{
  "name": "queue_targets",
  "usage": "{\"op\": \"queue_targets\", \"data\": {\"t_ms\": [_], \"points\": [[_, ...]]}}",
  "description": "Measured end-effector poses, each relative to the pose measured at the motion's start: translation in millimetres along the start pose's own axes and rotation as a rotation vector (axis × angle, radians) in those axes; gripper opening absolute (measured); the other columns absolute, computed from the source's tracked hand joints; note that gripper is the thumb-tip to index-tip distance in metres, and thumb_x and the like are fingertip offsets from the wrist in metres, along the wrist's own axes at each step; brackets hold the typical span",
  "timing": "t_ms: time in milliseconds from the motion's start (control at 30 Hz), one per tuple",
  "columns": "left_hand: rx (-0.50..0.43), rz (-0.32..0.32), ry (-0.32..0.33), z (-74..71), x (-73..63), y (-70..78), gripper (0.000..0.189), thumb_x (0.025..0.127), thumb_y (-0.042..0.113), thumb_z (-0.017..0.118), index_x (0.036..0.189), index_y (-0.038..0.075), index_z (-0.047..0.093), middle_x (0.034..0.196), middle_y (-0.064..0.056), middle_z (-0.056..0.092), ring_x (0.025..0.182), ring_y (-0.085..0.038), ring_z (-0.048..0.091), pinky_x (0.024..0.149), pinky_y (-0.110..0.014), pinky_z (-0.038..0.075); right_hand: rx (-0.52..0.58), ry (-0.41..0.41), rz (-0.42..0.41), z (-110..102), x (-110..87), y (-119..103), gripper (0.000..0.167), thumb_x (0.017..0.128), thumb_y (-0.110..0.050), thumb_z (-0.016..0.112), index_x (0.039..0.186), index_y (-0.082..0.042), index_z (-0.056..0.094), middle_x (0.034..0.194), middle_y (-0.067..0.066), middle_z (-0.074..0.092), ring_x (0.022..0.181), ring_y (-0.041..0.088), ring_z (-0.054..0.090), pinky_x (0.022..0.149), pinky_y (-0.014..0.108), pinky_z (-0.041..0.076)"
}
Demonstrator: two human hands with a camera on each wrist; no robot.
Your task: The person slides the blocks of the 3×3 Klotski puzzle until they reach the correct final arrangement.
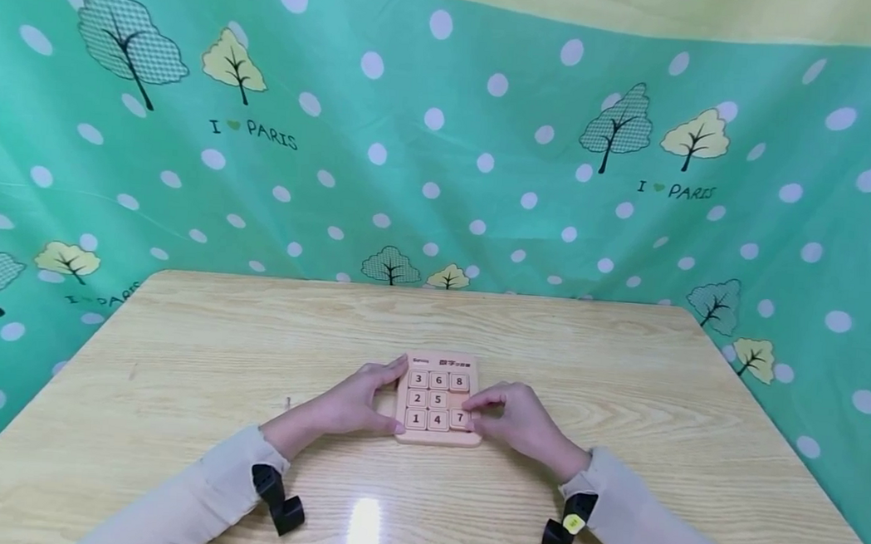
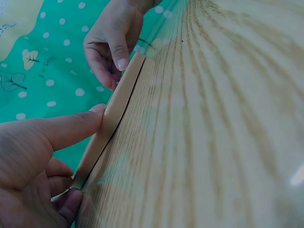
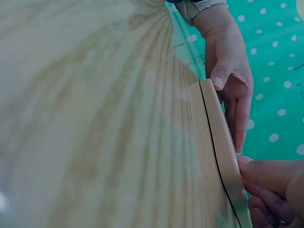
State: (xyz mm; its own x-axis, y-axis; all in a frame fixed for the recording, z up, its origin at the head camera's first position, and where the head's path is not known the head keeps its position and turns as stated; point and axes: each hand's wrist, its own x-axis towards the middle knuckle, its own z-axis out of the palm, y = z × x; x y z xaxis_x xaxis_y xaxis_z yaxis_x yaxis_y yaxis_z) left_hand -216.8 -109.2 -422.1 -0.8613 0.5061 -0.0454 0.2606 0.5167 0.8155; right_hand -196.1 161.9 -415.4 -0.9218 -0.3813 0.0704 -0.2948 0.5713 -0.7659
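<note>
Head view: left hand (image 1: 359, 399) grips the number puzzle (image 1: 437, 439); right hand (image 1: 520, 419) pinches tile 7 (image 1: 460, 418); gap (image 1: 457, 400) by that hand, sliding looks unfinished.

Beside me, a left hand (image 2: 33, 156) holds the near end of a pale board (image 2: 107, 126); a right hand (image 2: 114, 38) bends by its far end, dotted green cloth (image 2: 61, 64) beyond it, grainy bench (image 2: 204, 123) beneath.

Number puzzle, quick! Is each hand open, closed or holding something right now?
Left hand: holding the number puzzle by its left side.
Right hand: closed, pinching the 7 tile.
</note>
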Motion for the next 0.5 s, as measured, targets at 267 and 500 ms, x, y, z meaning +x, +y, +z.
{"op": "queue_targets", "data": {"t_ms": [267, 500], "points": [[0.014, -0.018, 0.000, -1.8, -0.2, 0.3, 0.098, 0.067, 0.023, 0.084, 0.147, 0.009, 0.029, 0.152, -0.008, 0.028, 0.133, -0.025, 0.030, 0.112, -0.045, 0.024, -0.029, 0.043, 0.012, 0.9, 9.6, 1.7, 0.020, 0.073, -0.006, 0.078, 0.092, -0.015, 0.075, 0.092, -0.002, 0.071, 0.088, 0.013, 0.061, 0.082, 0.033, 0.051], [0.023, -0.015, -0.002, -0.8, -1.4, -0.8, 0.098, 0.067, 0.024, 0.084, 0.147, 0.009, 0.029, 0.152, -0.007, 0.027, 0.133, -0.026, 0.031, 0.112, -0.046, 0.024, -0.051, 0.058, 0.011, 1.8, 15.2, 3.3, 0.020, 0.073, -0.008, 0.078, 0.092, -0.015, 0.075, 0.093, -0.003, 0.071, 0.091, 0.014, 0.062, 0.086, 0.037, 0.050]]}}
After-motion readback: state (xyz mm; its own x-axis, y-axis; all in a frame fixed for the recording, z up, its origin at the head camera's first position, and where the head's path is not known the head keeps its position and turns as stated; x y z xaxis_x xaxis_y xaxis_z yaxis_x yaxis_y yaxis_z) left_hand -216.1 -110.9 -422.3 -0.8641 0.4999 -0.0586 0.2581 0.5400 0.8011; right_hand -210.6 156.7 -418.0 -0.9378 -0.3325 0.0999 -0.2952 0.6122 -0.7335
